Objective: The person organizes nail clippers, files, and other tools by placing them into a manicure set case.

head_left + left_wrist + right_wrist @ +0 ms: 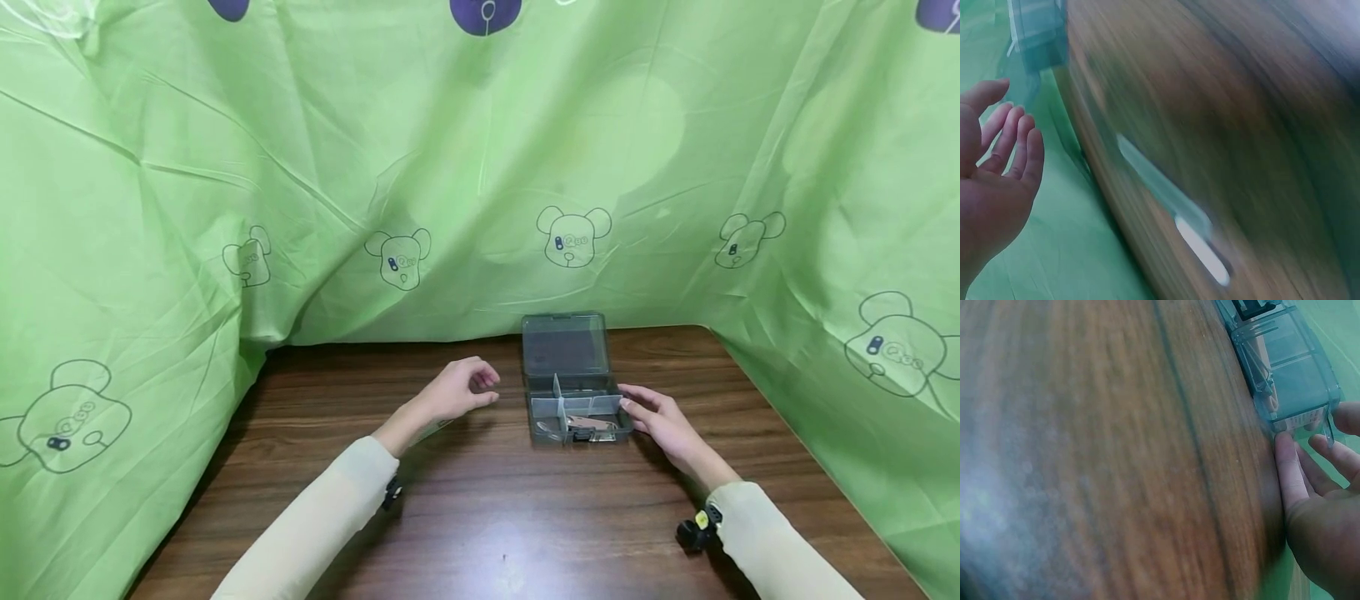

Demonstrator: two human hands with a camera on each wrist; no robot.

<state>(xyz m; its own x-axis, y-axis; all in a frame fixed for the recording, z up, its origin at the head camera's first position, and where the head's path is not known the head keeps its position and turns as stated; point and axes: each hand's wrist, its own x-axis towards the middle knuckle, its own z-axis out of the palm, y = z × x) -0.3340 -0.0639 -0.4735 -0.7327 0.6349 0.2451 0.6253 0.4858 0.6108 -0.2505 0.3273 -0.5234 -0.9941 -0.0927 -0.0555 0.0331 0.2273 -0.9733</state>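
A smoky translucent divider box (581,433) stands on the table with its lid (566,346) raised at the back. Inside, a flat pinkish item (588,422) lies in the front right compartment. My right hand (667,425) touches the box's right end with thumb and fingertips, seen close in the right wrist view beside the box wall (1300,375). To the left of the box, my left hand (457,390) hovers with loosely bent fingers and nothing between them. A narrow object with a teal part and a white part (1204,253) lies on the table, blurred, below that hand.
The dark wood-grain table (495,517) reaches to a green cloth (465,167) with printed bear faces, which hangs behind and along both sides. The box stands close to the back cloth. Small black wrist devices (697,533) sit at both cuffs.
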